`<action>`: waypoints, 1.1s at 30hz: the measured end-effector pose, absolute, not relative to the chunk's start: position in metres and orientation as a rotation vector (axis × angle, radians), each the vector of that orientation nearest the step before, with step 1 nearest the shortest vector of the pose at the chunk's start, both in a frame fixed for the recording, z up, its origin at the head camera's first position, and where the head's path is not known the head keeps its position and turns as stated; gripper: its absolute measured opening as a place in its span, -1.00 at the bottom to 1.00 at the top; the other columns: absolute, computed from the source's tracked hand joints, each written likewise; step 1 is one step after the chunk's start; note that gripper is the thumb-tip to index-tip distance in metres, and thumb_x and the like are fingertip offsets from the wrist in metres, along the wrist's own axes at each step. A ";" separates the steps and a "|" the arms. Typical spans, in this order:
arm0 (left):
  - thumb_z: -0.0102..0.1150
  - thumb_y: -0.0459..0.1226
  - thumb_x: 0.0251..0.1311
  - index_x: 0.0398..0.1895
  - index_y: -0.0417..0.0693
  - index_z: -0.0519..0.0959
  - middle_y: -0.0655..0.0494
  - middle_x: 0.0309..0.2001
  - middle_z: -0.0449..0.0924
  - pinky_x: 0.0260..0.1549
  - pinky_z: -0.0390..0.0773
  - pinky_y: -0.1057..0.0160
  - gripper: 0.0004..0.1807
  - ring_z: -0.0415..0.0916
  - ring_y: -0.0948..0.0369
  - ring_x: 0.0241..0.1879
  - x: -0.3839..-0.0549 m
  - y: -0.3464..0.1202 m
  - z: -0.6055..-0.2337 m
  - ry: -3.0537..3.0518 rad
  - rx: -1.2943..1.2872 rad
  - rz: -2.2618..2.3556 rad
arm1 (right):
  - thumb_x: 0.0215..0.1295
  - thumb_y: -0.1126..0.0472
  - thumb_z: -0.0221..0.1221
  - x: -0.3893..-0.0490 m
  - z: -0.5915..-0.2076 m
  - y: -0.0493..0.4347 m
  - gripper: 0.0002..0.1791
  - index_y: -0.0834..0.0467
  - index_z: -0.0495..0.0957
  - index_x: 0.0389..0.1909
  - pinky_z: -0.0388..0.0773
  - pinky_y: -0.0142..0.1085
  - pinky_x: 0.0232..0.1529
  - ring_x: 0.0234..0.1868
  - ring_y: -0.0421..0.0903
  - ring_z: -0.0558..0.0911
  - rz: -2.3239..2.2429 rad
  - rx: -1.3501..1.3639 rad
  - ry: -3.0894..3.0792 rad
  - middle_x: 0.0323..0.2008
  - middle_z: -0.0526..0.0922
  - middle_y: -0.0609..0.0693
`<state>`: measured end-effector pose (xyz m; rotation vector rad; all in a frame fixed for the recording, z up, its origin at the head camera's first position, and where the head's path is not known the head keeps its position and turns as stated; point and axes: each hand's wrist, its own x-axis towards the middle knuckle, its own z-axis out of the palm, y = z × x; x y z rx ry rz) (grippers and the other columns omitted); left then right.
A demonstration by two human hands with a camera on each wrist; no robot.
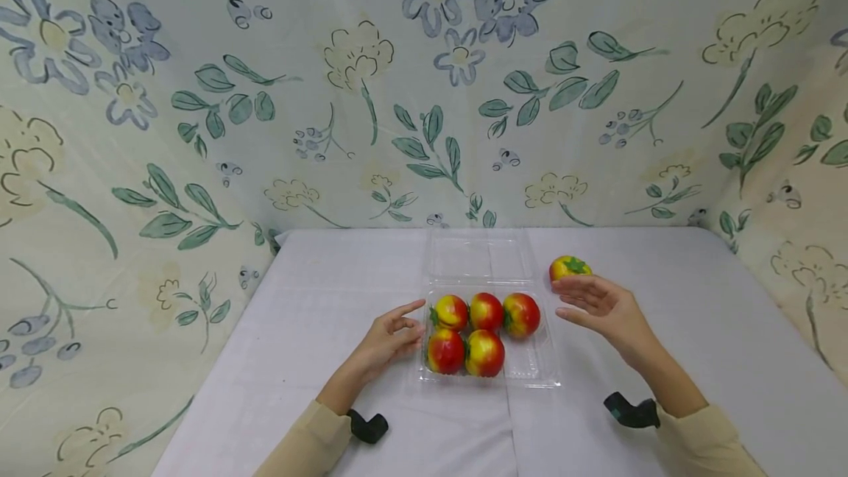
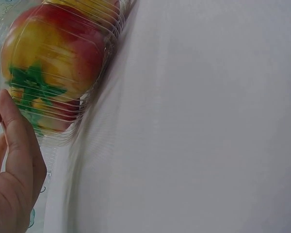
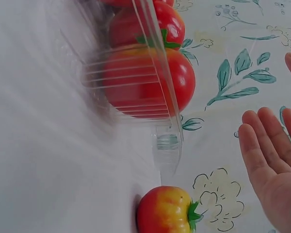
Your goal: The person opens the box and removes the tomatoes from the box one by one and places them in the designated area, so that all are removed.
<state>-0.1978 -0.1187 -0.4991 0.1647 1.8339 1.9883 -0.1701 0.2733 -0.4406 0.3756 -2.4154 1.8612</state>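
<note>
A clear plastic clamshell box (image 1: 530, 370) holds several shiny red-and-yellow toy fruits with green leafy tops, perhaps persimmons, three in the back row and two at front left. One of these fruits (image 1: 485, 353) sits in the front row. My left hand (image 1: 380, 344) touches the box's left rim with its fingertips; in the left wrist view a finger (image 2: 17, 131) meets the rim beside a fruit (image 2: 58, 48). Off the right side, a loose fruit (image 1: 566, 266) lies on the table, partly hidden by my right hand (image 1: 606, 311). That hand hovers with extended fingers, apart from the fruit (image 3: 165, 208).
The box's transparent lid (image 1: 480, 256) lies folded back behind it. A white cloth (image 1: 331, 271) covers the table, and a floral curtain (image 1: 424, 131) hangs at its back and sides. Black wrist mounts (image 1: 367, 427) show at both sleeves.
</note>
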 end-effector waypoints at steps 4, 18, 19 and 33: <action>0.24 -0.32 0.34 0.47 -0.09 0.31 -0.03 -0.18 0.52 -0.21 0.66 0.34 -0.36 0.58 0.24 -0.39 -0.198 -0.119 -0.499 1.847 0.168 1.978 | 0.24 0.30 0.37 -0.168 -0.442 0.268 -0.48 0.34 0.46 0.18 0.60 -0.40 -0.03 0.04 -0.26 0.65 1.870 0.399 -2.419 0.12 0.58 0.26; 0.25 -0.32 0.34 0.45 -0.05 0.36 -0.04 -0.17 0.51 -0.20 0.66 0.34 -0.39 0.58 0.24 -0.38 -0.199 -0.120 -0.503 1.845 0.163 1.981 | 0.18 0.33 0.41 -0.160 -0.444 0.250 -0.50 0.31 0.50 0.13 0.61 -0.35 -0.02 0.08 0.16 0.62 1.839 0.467 -2.462 0.08 0.59 0.29; 0.25 -0.33 0.33 0.45 -0.05 0.36 -0.04 -0.18 0.51 -0.21 0.66 0.35 -0.39 0.58 0.24 -0.39 -0.199 -0.120 -0.503 1.842 0.162 1.984 | 0.18 0.33 0.40 -0.160 -0.444 0.248 -0.50 0.31 0.50 0.12 0.61 -0.33 -0.01 0.08 0.17 0.62 1.837 0.471 -2.466 0.08 0.59 0.29; 0.25 -0.33 0.33 0.44 -0.06 0.37 -0.04 -0.18 0.52 -0.22 0.66 0.35 -0.39 0.58 0.24 -0.39 -0.199 -0.119 -0.504 1.852 0.171 1.983 | 0.11 0.29 0.46 -0.156 -0.451 0.225 -0.49 0.33 0.54 0.08 0.57 -0.20 0.10 0.06 0.19 0.60 1.841 0.572 -2.493 0.04 0.62 0.24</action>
